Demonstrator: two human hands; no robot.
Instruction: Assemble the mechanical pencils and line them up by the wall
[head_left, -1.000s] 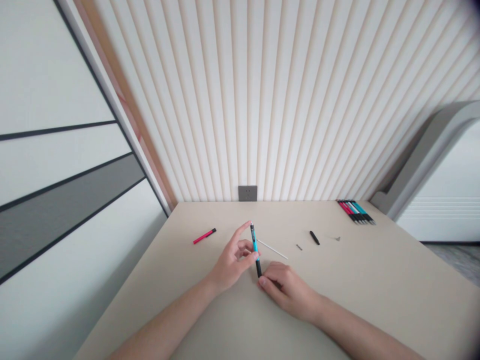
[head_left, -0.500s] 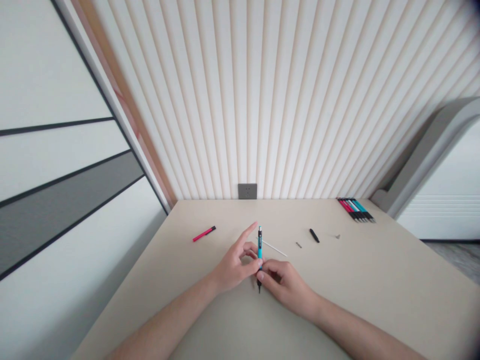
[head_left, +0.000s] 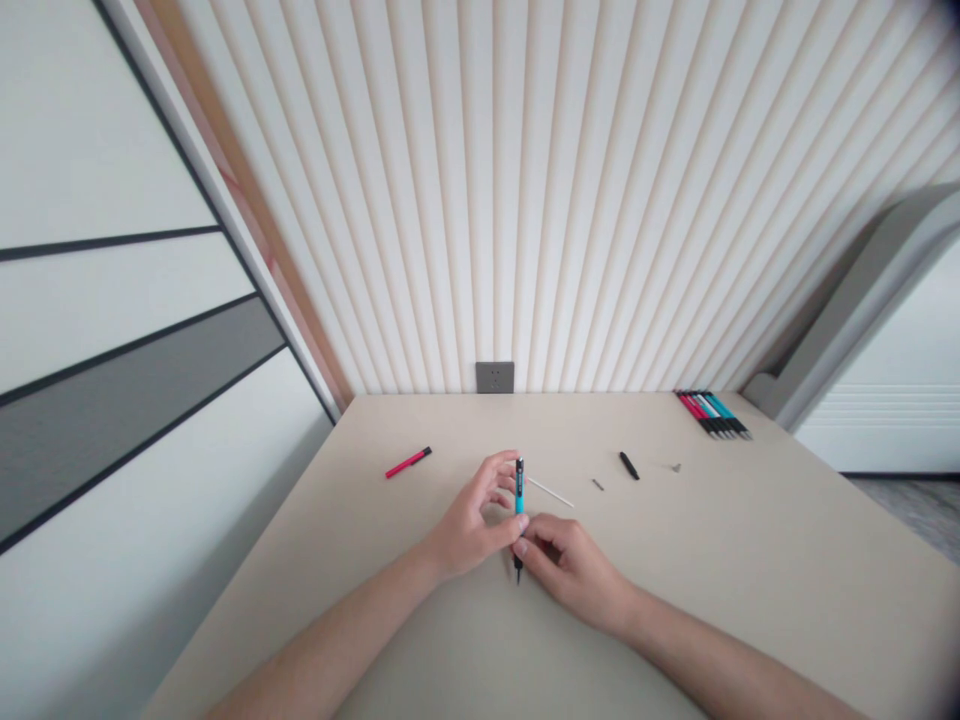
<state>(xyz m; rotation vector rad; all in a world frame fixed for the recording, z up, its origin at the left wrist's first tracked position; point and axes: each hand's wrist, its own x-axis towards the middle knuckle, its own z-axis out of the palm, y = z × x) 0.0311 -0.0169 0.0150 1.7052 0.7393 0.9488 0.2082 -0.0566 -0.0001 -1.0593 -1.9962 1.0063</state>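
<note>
A teal pen with a black tip [head_left: 519, 492] stands nearly upright over the beige table [head_left: 750, 560], tip down. My left hand [head_left: 474, 520] pinches its upper barrel, index finger curled near the top end. My right hand [head_left: 566, 563] grips its lower black section from the right. Both hands meet at the pen's middle.
A thin white refill [head_left: 551, 491] lies just behind the hands. Further right lie a small spring-like piece [head_left: 598, 485], a black pen part [head_left: 629, 465] and a tiny metal bit [head_left: 676, 467]. A red pen [head_left: 409, 462] rests at the left. Several pens [head_left: 712, 413] are lined up at the back right.
The pen has swung from leaning left to nearly upright and slid lower. My right hand closed around its lower part, and my left index finger curled in from being stretched out.
</note>
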